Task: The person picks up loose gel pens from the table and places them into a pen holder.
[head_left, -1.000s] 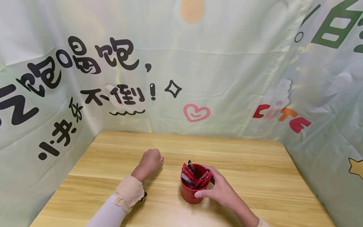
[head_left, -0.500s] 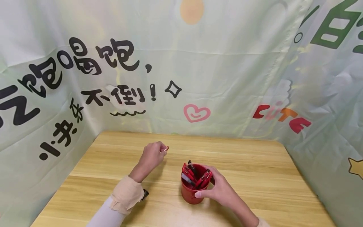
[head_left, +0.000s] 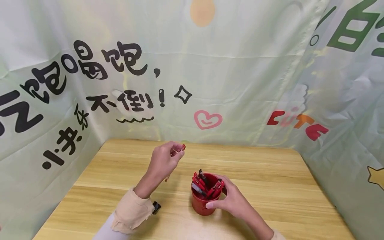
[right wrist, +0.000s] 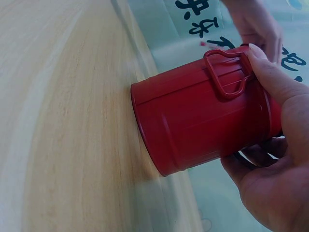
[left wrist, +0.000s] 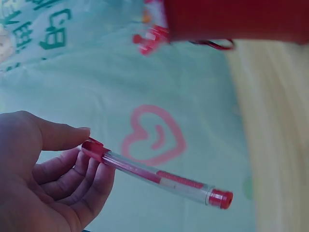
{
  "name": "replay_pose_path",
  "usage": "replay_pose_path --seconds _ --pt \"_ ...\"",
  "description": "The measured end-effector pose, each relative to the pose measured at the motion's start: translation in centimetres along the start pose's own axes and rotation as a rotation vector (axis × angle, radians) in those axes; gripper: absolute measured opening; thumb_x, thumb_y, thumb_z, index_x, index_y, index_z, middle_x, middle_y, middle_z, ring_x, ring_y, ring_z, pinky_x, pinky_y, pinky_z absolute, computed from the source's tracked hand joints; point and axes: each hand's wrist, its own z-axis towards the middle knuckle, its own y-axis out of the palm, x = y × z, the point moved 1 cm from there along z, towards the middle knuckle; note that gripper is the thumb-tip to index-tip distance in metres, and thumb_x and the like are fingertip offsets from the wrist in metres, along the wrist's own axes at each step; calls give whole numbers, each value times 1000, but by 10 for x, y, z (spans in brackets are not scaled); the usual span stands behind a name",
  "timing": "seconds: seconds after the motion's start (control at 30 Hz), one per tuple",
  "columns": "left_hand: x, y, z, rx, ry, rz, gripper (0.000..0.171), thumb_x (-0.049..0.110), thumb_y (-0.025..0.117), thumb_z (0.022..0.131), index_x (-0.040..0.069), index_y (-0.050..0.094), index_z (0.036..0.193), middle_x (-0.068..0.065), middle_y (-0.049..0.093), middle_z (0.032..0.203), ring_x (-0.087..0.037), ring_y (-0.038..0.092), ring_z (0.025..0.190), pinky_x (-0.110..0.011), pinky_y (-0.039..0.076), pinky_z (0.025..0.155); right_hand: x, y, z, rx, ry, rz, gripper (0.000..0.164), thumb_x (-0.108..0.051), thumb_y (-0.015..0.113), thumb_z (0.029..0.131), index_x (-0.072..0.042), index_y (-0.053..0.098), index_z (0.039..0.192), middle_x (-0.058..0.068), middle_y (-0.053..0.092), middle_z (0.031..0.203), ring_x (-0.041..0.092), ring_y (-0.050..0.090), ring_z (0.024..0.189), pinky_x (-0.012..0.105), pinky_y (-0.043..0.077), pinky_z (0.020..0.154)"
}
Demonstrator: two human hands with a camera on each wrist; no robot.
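My left hand (head_left: 163, 160) pinches a red gel pen (left wrist: 154, 175) between thumb and fingers, raised over the table to the left of a red pen bucket (head_left: 202, 206). In the left wrist view the pen has a clear barrel and red ends, and it slants down to the right. The right hand (head_left: 235, 199) grips the bucket near its rim, thumb at the front and fingers round the far side. A small wire handle (right wrist: 227, 77) shows on the bucket's side in the right wrist view. Several red pens (head_left: 215, 189), a black one and a greyish one stand inside.
The bucket stands on a light wooden table (head_left: 270, 180). Printed cloth (head_left: 240, 83) hangs behind the table and along both sides. A small black object (head_left: 156, 207) shows beside the left wrist wrap (head_left: 132, 211).
My left hand has lifted away and moved slightly right with the pen, turning so that more of the pen shows. The right hand and the bucket have stayed in place.
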Motion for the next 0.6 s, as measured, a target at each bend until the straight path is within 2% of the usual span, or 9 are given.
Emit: replay_pose_path --seconds 0.17,0.33,0.43,0.6 --pt "18 -11 -2 41 12 -111 11 13 81 89 10 77 99 -3 78 86 -10 69 72 -26 60 69 -1 0 0 3 -1 5 90 -30 98 68 -30 52 146 -5 62 142 20 58 135 29 46 114" --pt "28 -17 -6 62 18 -201 12 12 81 90 8 77 100 -5 78 89 -11 71 77 -26 62 72 0 0 0 8 0 -4 91 -31 98 68 -31 53 146 -5 60 143 20 57 136 26 46 114" --pt "33 -18 -8 64 -11 -282 13 12 82 89 8 77 101 -5 78 89 -12 72 77 -25 62 72 2 0 0 11 2 -10 90 -32 98 68 -33 53 145 -4 59 143 20 57 136 23 45 113" --pt "37 -20 -10 55 -99 -458 16 10 82 88 9 76 103 -7 76 92 -14 72 80 -23 63 75 2 1 1 16 -2 -13 89 -32 98 68 -34 53 145 -4 59 143 21 56 136 24 45 113"
